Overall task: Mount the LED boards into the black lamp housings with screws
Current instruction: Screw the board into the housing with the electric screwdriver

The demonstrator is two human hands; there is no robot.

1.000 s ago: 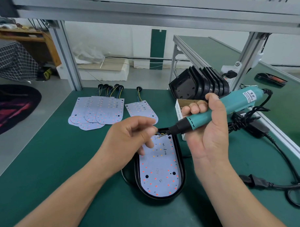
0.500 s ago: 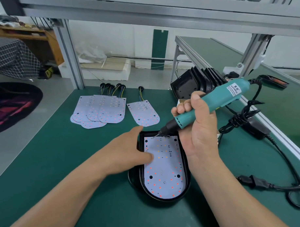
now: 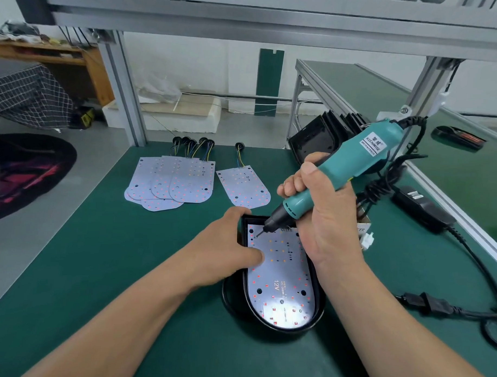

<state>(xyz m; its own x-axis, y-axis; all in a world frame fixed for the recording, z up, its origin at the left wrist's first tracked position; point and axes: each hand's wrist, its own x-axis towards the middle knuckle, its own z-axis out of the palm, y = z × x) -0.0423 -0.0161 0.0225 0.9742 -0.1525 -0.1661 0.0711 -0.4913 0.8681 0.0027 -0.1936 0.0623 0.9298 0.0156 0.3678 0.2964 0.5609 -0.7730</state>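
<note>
Screwdriver [image 3: 346, 169], gripped in the right hand's [image 3: 325, 219] curled fingers, slants down-left onto the far-left corner of the LED board [image 3: 283, 277], seated in its black housing [image 3: 319, 312] near the bench's [image 3: 126, 268] front edge, with the left hand [image 3: 228, 249] pressing flat on it.

Between left hand [image 3: 225, 249] and right hand [image 3: 328, 219]: one housing [image 3: 231, 297], one LED board [image 3: 283, 277], one screwdriver [image 3: 352, 161]. Beyond them: one loose board [image 3: 243, 188], several overlapped boards [image 3: 171, 182].

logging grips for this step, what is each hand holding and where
Right hand grips the teal screwdriver around its lower barrel. Left hand holds nothing; it presses on the LED board.
</note>
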